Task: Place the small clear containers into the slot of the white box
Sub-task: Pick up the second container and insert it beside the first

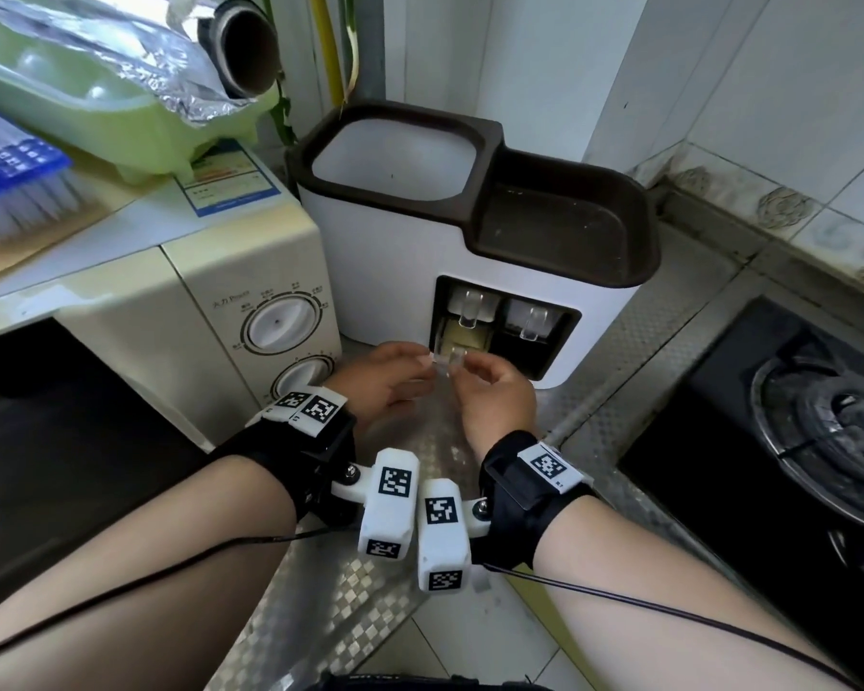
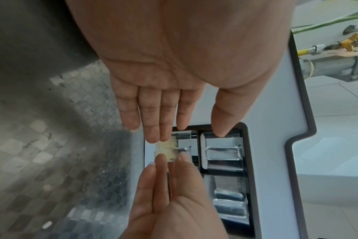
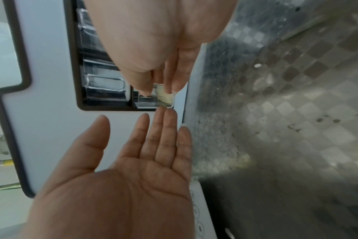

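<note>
Sliding a container [image 1: 444, 360] into the box [image 1: 395, 271] slot, lower left.
Head view: both hands meet at it, steadying the entry; clear walls blur its edges.
Left wrist: left hand [image 2: 174, 64] spread, fingertips touching.
Right wrist: right hand [image 3: 153, 40] grip pinching the container; depth inside hidden.

Microwave [image 1: 195, 311], gas stove [image 1: 809, 416], foil roll [image 1: 210, 47].

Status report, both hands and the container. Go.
Left hand open, straight fingertips on the clear container. Right hand pinching it at the white box lower-left slot. Nothing blocking.
</note>
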`<state>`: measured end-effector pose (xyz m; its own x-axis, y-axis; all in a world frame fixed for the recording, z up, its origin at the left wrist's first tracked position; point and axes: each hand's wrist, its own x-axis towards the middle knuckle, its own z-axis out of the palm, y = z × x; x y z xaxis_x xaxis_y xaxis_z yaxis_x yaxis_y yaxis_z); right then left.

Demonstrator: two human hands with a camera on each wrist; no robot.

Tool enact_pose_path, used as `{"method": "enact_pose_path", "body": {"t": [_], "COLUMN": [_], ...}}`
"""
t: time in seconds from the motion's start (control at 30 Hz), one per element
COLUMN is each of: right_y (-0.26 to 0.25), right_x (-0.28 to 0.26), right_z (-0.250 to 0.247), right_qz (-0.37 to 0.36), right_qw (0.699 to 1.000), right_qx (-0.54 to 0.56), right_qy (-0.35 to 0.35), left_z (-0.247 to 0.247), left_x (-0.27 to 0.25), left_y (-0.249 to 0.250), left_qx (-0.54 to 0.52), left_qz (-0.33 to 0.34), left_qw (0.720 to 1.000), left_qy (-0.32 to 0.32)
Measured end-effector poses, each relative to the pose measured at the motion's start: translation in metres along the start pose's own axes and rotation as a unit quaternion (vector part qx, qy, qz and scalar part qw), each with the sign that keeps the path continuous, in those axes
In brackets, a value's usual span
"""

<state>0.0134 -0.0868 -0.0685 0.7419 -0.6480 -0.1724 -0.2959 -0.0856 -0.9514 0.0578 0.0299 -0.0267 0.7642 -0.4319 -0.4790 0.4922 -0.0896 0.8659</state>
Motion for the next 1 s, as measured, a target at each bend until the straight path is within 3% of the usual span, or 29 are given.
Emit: {"method": "enact_pose_path", "body": {"t": [0.17, 0.33, 0.5, 0.7, 1.0], "right_y": [-0.010, -0.010, -0.020, -0.020, -0.063], "right_x": [0.015, 0.016, 0.013, 0.007, -0.001], "right_z": [0.002, -0.002, -0.001, -0.004, -0.054], "right_qz": [0.008, -0.006, -0.008, 0.003, -0.064], "right_qw": [0.999, 1.000, 0.996, 0.995, 0.993], "right_qx": [0.003, 0.005, 0.049, 0.051, 0.051], "right_qy": [-0.040, -0.016, -0.077, -0.089, -0.082], "left_z": [0.000, 0.001, 0.000, 0.003, 0.035], "left_x": [0.002, 0.004, 0.003, -0.004, -0.026], "left_y": [0.000, -0.004, -0.004, -0.003, 0.031], "left_qx": [-0.002, 0.030, 0.027, 0.030, 0.031], "left_qz": [0.000, -0.010, -0.005, 0.004, 0.079], "left_qw": [1.000, 0.999, 0.999, 0.999, 0.996], "left_qy": [0.008, 0.008, 0.020, 0.030, 0.004]}}
